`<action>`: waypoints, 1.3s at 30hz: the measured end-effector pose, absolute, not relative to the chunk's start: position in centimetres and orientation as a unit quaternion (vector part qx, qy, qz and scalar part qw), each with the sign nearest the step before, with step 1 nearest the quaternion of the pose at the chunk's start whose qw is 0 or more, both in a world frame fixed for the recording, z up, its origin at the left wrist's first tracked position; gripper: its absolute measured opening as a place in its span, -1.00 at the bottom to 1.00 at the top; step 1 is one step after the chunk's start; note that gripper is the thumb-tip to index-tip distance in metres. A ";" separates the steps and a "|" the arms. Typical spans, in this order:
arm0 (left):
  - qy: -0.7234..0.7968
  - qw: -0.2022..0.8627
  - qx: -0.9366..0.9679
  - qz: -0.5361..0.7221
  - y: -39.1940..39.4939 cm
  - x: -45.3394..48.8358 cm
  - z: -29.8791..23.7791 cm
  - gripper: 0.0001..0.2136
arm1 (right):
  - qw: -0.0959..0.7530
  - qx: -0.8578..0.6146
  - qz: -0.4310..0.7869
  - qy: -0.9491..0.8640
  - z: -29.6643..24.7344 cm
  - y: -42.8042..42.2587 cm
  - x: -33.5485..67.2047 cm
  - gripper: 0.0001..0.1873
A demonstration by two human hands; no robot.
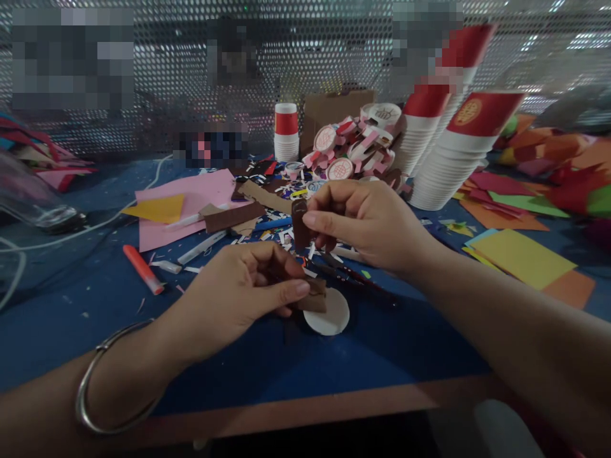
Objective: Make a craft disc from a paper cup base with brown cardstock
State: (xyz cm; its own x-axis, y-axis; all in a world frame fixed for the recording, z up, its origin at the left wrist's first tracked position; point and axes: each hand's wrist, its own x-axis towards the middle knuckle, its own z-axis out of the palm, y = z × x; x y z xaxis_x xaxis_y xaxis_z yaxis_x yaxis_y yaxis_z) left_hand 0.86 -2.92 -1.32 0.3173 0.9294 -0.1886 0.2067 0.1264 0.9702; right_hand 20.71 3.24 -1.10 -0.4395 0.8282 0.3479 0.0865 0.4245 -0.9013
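Note:
My left hand (260, 286) pinches a piece of brown paper (315, 299) between thumb and fingers, low over the blue table (229, 381). Partly under that piece lies a white paper disc (331, 315). Higher and to the right, my right hand (360, 219) is closed on a dark brown paper strip (300, 226), held upright. Behind the hands, a brown paper strip (235, 217) and a tan strip (265, 197) lie among many paper scraps. A dark, thin tool (365, 283), its kind unclear, rests below my right hand.
Tall stacks of red and white paper cups (439, 159) stand at the right rear, beside a heap of cut cup bottoms (353, 152). Pink paper (191, 197), an orange-red marker (143, 269) and a white cable (95, 235) lie left. Yellow paper (529, 257) lies right. Perforated metal closes the back.

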 end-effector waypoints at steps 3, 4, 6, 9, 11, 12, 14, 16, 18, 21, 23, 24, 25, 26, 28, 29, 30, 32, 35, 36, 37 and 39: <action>0.497 0.510 0.641 0.286 -3.2 1.6 -1.4 -0.89 | 0.440 -0.318 0.437 -0.717 -1.0 3.4 20.9 -0.91; 0.503 0.490 0.656 0.276 -3.2 1.8 -1.5 -0.90 | 0.439 -0.320 0.438 -0.716 -1.0 3.4 21.0 -0.91; 0.518 0.458 0.674 0.260 -3.2 2.1 -1.5 -0.91 | 0.434 -0.320 0.437 -0.720 -1.0 3.3 20.9 -0.91; 0.530 0.422 0.695 0.242 -3.3 2.3 -1.6 -0.93 | 0.427 -0.315 0.430 -0.731 -0.9 3.1 20.9 -0.90; 0.531 0.389 0.717 0.230 -3.4 2.4 -1.6 -0.93 | 0.425 -0.314 0.422 -0.736 -0.9 3.0 20.9 -0.90; 0.530 0.370 0.729 0.225 -3.5 2.4 -1.5 -0.93 | 0.423 -0.317 0.418 -0.738 -0.9 3.0 20.9 -0.90; 0.527 0.321 0.756 0.218 -3.6 2.3 -1.4 -0.94 | 0.417 -0.326 0.409 -0.744 -0.9 3.1 21.0 -0.91; 0.515 0.272 0.784 0.216 -3.8 2.2 -1.3 -0.94 | 0.410 -0.330 0.398 -0.751 -0.9 3.1 21.1 -0.91; 0.502 0.235 0.804 0.215 -3.9 1.9 -1.2 -0.93 | 0.410 -0.327 0.388 -0.758 -1.0 3.1 21.1 -0.91; 0.485 0.205 0.820 0.221 -3.9 1.6 -1.2 -0.92 | 0.414 -0.319 0.373 -0.767 -1.1 3.1 21.2 -0.91; 0.480 0.196 0.826 0.220 -4.0 1.5 -1.4 -0.91 | 0.416 -0.317 0.363 -0.771 -1.2 3.1 21.2 -0.91; 0.481 0.195 0.827 0.215 -4.0 1.6 -1.5 -0.89 | 0.417 -0.318 0.357 -0.773 -1.2 3.1 21.2 -0.91; 0.485 0.198 0.827 0.205 -4.1 1.6 -1.6 -0.87 | 0.418 -0.320 0.352 -0.774 -1.2 3.1 21.2 -0.91; 0.490 0.203 0.825 0.194 -4.1 1.7 -1.7 -0.86 | 0.420 -0.322 0.347 -0.774 -1.1 3.1 21.1 -0.92; 0.499 0.214 0.822 0.170 -4.1 2.0 -1.8 -0.84 | 0.420 -0.325 0.340 -0.776 -1.1 3.0 21.1 -0.92; 0.501 0.222 0.821 0.159 -4.1 2.1 -1.8 -0.84 | 0.420 -0.325 0.337 -0.777 -1.1 3.0 21.1 -0.92; 0.501 0.227 0.821 0.150 -4.1 2.1 -1.8 -0.84 | 0.420 -0.325 0.334 -0.779 -1.1 3.0 21.1 -0.92; 0.499 0.232 0.824 0.136 -4.0 2.3 -1.7 -0.84 | 0.419 -0.323 0.328 -0.782 -1.1 3.0 21.0 -0.92; 0.497 0.227 0.828 0.126 -3.9 2.4 -1.5 -0.84 | 0.414 -0.322 0.326 -0.787 -1.2 3.1 20.9 -0.93; 0.494 0.229 0.829 0.128 -3.9 2.5 -1.5 -0.85 | 0.411 -0.322 0.324 -0.789 -1.3 3.1 20.9 -0.93; 0.491 0.234 0.828 0.133 -3.9 2.5 -1.5 -0.86 | 0.409 -0.324 0.321 -0.791 -1.3 3.1 20.9 -0.93; 0.478 0.245 0.829 0.153 -3.9 2.5 -1.5 -0.87 | 0.406 -0.327 0.312 -0.794 -1.4 3.2 20.9 -0.93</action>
State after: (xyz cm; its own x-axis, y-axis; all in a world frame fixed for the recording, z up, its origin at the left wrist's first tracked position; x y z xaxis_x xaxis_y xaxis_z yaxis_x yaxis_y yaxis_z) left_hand 2.46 -3.88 -1.51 0.4953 0.8685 0.0195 0.7180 -0.4219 0.5535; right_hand 20.86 3.19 -1.42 -0.4557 0.7728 0.4417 0.2662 0.5918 -0.7609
